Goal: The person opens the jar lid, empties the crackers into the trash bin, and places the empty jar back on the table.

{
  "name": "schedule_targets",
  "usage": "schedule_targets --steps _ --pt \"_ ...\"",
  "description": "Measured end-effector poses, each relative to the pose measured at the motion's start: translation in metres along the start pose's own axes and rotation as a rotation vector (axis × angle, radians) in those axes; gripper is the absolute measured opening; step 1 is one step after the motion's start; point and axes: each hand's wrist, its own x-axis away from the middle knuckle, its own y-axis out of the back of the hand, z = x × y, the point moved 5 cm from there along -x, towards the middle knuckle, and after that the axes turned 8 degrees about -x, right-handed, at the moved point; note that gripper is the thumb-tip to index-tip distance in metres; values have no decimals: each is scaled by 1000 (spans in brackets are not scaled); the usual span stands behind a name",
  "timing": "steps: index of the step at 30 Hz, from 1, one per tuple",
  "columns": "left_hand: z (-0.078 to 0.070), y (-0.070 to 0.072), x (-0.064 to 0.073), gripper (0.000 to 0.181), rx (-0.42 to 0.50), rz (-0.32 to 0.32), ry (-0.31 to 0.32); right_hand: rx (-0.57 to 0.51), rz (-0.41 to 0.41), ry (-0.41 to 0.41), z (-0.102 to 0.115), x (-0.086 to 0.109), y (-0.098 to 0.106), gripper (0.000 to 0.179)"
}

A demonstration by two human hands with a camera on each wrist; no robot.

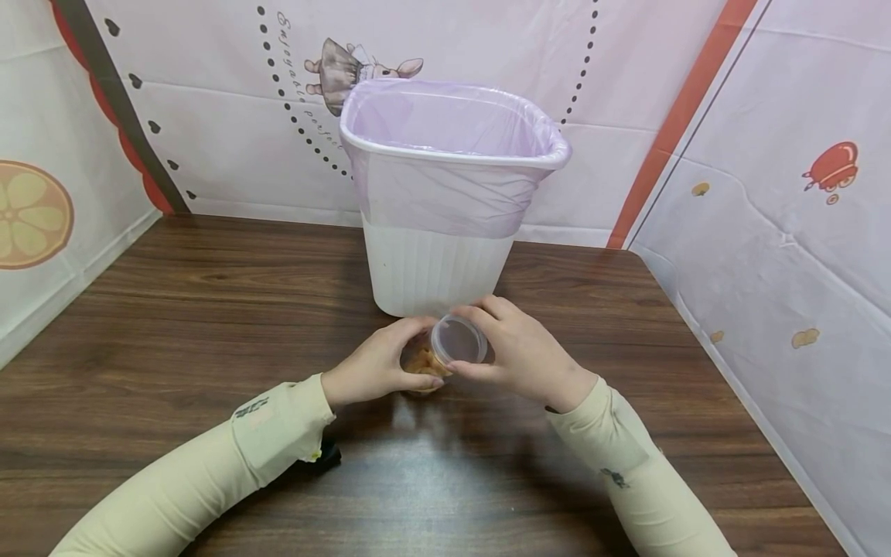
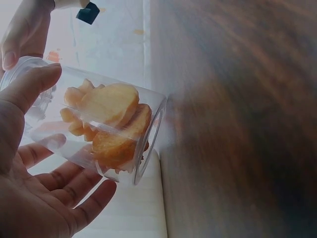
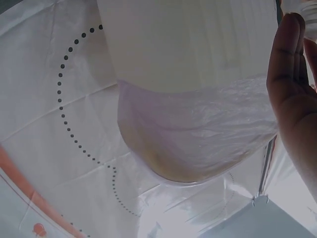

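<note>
A clear plastic jar (image 2: 154, 101) stands on the table in front of the bin. Through its wall show several yellow-orange, brown-edged pieces (image 2: 111, 101); their kind I cannot tell. My left hand (image 1: 376, 363) grips the jar from the left, thumb on the near side and fingers on the far side. With thumb and fingers, my right hand (image 1: 522, 352) holds a round clear lid (image 1: 461, 340), tilted, at the jar's top right. Whether the lid touches the jar's rim I cannot tell. Only part of the right hand shows at the right wrist view's edge.
A white bin (image 1: 435, 267) with a purple bag (image 1: 445, 193) over its rim stands just behind the hands. A dark object (image 1: 326, 458) lies partly under the left sleeve. Printed cloth (image 1: 237, 147) borders the brown wooden table (image 1: 174, 325) behind and at both sides.
</note>
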Motion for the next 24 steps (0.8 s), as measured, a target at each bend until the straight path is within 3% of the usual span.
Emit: schedule_targets --steps 8,24 --pt "-1 0 0 65 -9 0 -24 -37 47 13 0 -1 1 54" --pt "-2 -1 1 66 -37 7 4 -53 77 64 -3 0 2 59"
